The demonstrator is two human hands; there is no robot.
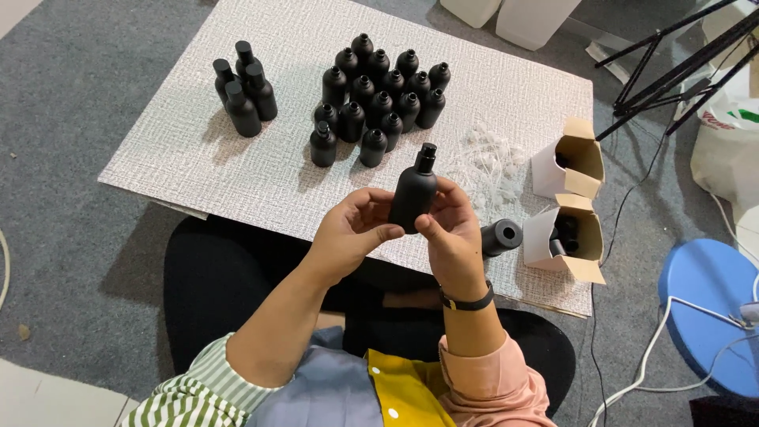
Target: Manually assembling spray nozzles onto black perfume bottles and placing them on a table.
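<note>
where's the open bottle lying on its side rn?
Head view, right of centre: the bottle lying on its side rests on the textured board, just right of the right hand and left of the nearer open carton.

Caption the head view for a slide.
Both hands, left hand and right hand, hold a matte black bottle above a textured board.

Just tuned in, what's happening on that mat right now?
A seated person holds one matte black bottle upright between both hands: the left hand grips its lower side, the right hand the other. On the textured mat stand a large cluster of black bottles and a smaller group of four. One bottle lies on its side near two open cardboard boxes.
</note>
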